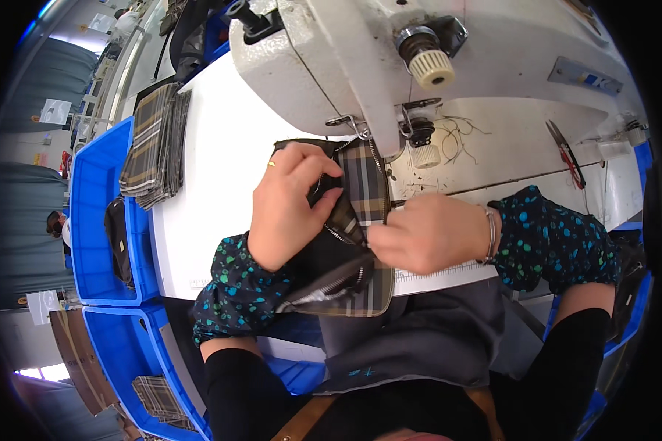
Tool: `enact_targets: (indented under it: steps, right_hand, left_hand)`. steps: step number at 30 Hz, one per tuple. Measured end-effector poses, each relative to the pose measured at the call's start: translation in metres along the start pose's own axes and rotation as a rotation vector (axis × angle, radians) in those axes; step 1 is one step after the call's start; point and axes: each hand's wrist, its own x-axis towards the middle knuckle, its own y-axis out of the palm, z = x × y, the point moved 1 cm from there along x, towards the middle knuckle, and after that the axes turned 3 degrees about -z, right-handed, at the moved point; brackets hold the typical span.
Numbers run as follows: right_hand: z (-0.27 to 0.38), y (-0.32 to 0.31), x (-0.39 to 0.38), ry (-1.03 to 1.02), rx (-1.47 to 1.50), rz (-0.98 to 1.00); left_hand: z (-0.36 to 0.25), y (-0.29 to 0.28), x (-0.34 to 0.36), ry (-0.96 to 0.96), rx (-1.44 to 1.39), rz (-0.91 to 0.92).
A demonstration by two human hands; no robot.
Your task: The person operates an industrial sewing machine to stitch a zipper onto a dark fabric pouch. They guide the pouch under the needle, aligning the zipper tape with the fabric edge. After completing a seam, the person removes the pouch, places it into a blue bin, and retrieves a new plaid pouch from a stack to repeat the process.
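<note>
Under the needle area of a white sewing machine [493, 51] lies a plaid and black fabric pouch piece [364, 184] with zippers along its edges. My left hand [290, 206] is closed in a pinch on the black, zippered side of this piece, thumb against fingers. A brown plaid inner layer [343, 219] shows in the gap beside the thumb. My right hand [438, 234] has its fingers curled at the plaid edge, right of the left hand and slightly blurred. A zipper [342, 283] and black cloth fold over the near part of the piece.
A stack of plaid panels [154, 147] sits at the left, overhanging a blue bin [95, 206]. A second blue bin [118, 331] holds plaid pieces. Red-handled scissors [566, 156] and loose threads [456, 140] lie right of the needle. A ruler strip [449, 278] runs along the table's front.
</note>
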Motion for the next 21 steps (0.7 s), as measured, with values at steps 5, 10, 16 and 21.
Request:
enact_targets:
  steps: [5, 10, 16, 21]
  right_hand:
    - [0.008, -0.006, 0.0, -0.07, -0.188, -0.228]
    - [0.016, -0.009, -0.004, -0.138, -0.111, -0.172]
    - [0.028, -0.016, -0.003, -0.147, -0.047, 0.111]
    - [0.042, -0.019, -0.003, -0.132, -0.129, 0.12]
  left_hand:
    - [-0.031, 0.004, -0.015, 0.298, 0.171, 0.095]
    - [-0.029, 0.018, -0.024, 0.382, 0.169, 0.121]
    - [-0.025, 0.013, -0.021, 0.389, 0.156, 0.168]
    - [-0.03, 0.01, -0.021, 0.365, 0.158, 0.198]
